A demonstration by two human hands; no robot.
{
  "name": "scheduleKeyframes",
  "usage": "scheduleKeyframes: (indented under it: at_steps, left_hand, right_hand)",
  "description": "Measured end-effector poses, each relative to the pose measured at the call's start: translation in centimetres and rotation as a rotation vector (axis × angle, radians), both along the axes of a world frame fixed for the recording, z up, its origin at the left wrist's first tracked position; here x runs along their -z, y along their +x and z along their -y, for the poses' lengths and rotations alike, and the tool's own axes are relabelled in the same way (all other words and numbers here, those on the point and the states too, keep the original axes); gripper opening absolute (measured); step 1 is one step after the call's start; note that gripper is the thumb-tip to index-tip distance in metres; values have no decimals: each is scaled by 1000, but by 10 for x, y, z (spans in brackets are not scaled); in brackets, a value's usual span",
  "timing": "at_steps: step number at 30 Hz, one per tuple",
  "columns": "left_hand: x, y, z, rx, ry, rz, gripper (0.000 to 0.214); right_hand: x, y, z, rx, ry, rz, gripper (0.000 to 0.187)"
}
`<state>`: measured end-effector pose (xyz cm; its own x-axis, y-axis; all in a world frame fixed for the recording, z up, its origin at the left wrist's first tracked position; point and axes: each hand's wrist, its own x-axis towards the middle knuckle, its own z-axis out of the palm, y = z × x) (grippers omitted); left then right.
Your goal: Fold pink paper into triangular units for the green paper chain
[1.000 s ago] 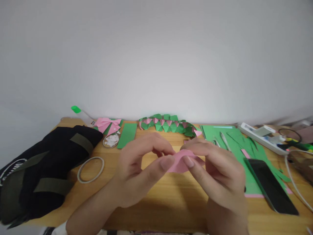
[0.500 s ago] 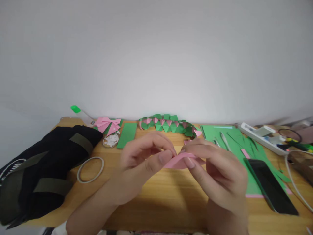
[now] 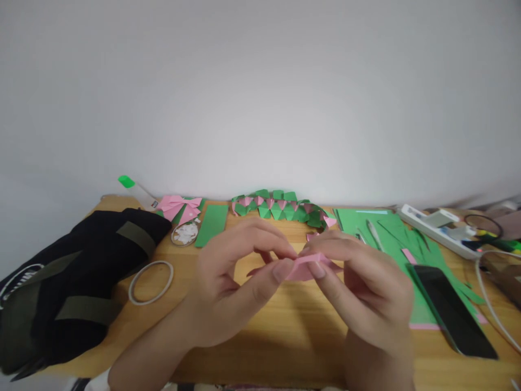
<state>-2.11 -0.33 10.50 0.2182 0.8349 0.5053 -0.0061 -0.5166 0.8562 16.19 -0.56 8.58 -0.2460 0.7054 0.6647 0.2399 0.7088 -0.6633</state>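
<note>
Wooden table [image 3: 260, 331], one, seen from the head view. Two hands over its middle, both on one pink paper piece [image 3: 300, 269] held just above the tabletop. Left hand [image 3: 228, 282]: fingers curled, thumb and fingertips pinched shut on the left end of the piece. Right hand [image 3: 366, 288]: fingers likewise closed, thumb below and forefinger on top, pinching the right end. The piece arches slightly between the two grips, and the fingertips of the two hands nearly meet at its middle. Count of surrounding items: one black bag [image 3: 73, 282] at the far left edge; one pale ring [image 3: 151, 282] lying flat just beside it; one green-capped tube [image 3: 136, 189] at the back left; one pink bow [image 3: 179, 207]; one small round dish [image 3: 185, 233] with white bits, just in front of the bow; one green strip [image 3: 211, 224] beside the dish; one green-and-pink folded chain [image 3: 280, 206] along the back wall. To the right: a layer of green sheets [image 3: 386, 228], number not countable because they overlap; one dark phone [image 3: 451, 309] lying partly on them; one white power strip [image 3: 437, 228] behind; one pale cable [image 3: 488, 304] curving at the right edge.
</note>
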Motion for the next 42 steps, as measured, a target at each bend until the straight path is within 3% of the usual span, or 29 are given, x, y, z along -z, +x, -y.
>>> scheduleKeyframes:
  at_steps: [8,13,15,18,21,24,32,35,38,42]
  left_hand:
    - [-2,2,4,-81,62,-40,10]
    - [2,-1,0,32,4,23,9]
    - [5,-2,-2,121,-83,61,12]
    - [9,-3,-4,235,-340,155,7]
    - [16,-4,-6,201,-606,264,16]
    - [24,-7,-10,124,-717,285,22]
    - [33,-25,-19,6,-623,243,34]
    - [40,-35,-22,-29,-627,117,38]
    - [60,-49,-36,-79,-558,-143,32]
    - [99,-65,-64,-75,-508,-324,30]
  right_hand:
    - [-1,0,-1,-23,8,5,22]
    - [-1,1,0,-40,3,-1,26]
    - [-1,1,-1,-63,8,-5,27]
    - [-1,1,-5,-97,31,9,22]
    - [-1,0,-9,-53,63,65,19]
    - [2,-3,-13,-9,93,133,29]
    - [20,-16,-24,-88,-86,264,49]
    - [26,-24,-29,-60,-123,313,33]
    - [28,-28,-36,-23,-225,167,2]
    - [25,-21,-44,-5,-459,33,16]
